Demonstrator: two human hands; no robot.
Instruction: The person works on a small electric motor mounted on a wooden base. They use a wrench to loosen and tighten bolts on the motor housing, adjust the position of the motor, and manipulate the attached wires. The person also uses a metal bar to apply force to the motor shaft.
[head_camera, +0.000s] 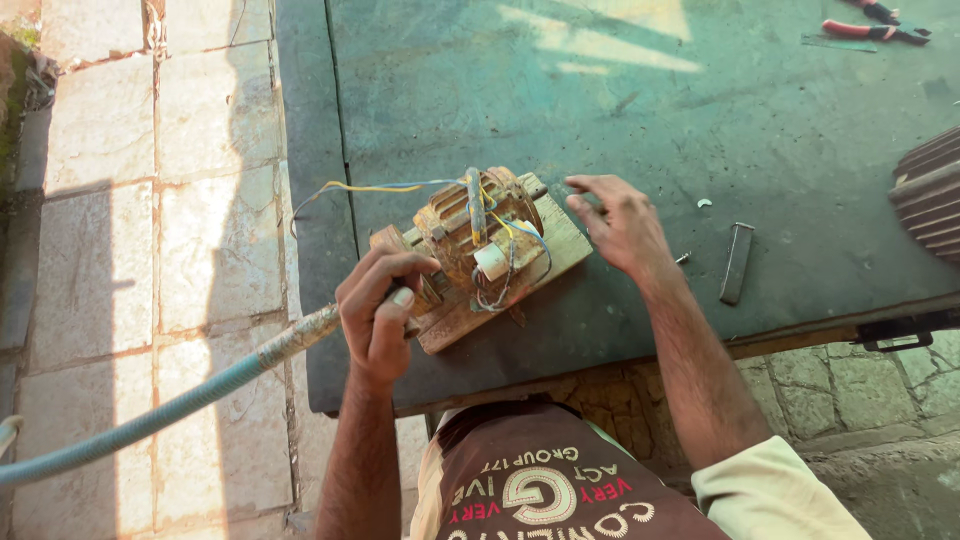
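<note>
Sitting on a wooden board (565, 245) at the near edge of the dark surface (700, 130), the rusty motor (470, 235) has loose wires (505, 280) hanging out, so the work looks unfinished. The left hand (378, 310) is clenched around the end of a hose (190, 395) pressed to the motor's near side; the joint is hidden. The right hand (620, 225) lies open on the board. Pliers (875, 30) are far right, partly cut off.

Motor (470, 240) on a wooden board (560, 250), near the front left edge of the desk (650, 120); hose (170, 405) runs off its left side over the paved floor (100, 250). Flat metal bar (737, 262) to the right of the board; ribbed housing (930, 195) at the right edge. Pliers (875, 30) at the far right corner, well apart.
</note>
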